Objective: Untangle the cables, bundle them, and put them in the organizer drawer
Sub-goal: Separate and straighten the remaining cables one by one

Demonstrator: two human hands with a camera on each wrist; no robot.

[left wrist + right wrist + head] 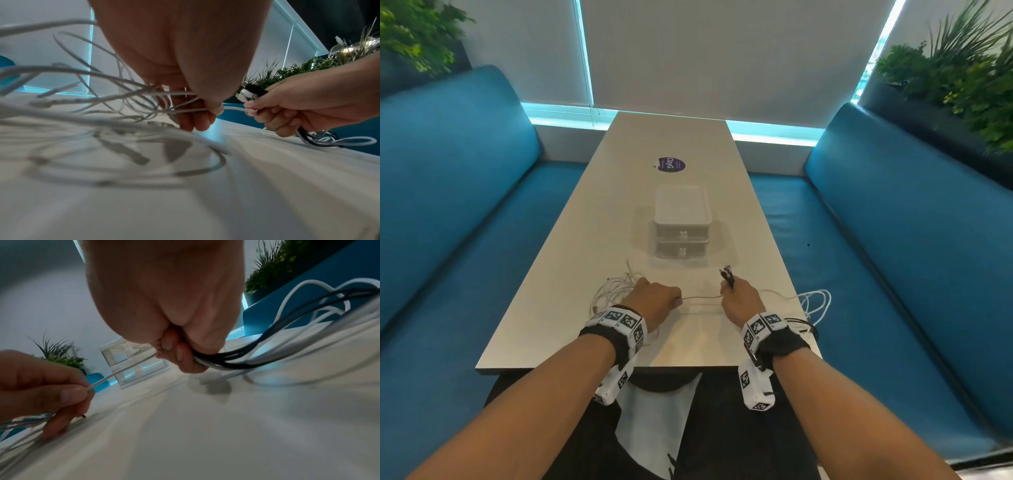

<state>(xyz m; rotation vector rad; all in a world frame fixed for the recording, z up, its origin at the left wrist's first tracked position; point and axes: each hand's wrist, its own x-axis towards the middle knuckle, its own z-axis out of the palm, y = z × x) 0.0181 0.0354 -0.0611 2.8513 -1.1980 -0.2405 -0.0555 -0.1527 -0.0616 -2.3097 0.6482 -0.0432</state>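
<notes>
My left hand [654, 301] sits low over the near part of the desk [571, 267], its grip closed: thumb and forefinger pinch a white cable [700, 298], and the other fingers curl down toward the desk with more white strands running through them. Just to the left of that hand and partly under it lies the loose white tangle [613, 289], its loops spread flat on the desk and a few ends sticking up on the far side.

The white cable runs taut to the right, clear of the desk, into my right hand [741, 296]. That grip is closed too, a fist wrapped around a gathered bundle of black and white cables [236, 360]. The bundle's plug ends [726, 272] stick out of the top of the fist, pointing to the far side. From the bottom of the fist the rest of the bundle trails to the right, where white loops [816, 305] hang past the right edge of the desk over the blue bench seat [859, 274].

The organizer [681, 222] stands farther along the desk, in the middle, well apart from both hands. It is a clear two-drawer unit, both drawers pushed in, with their small white knobs facing me. Beyond it a round purple sticker [670, 164] lies on the desk.
</notes>
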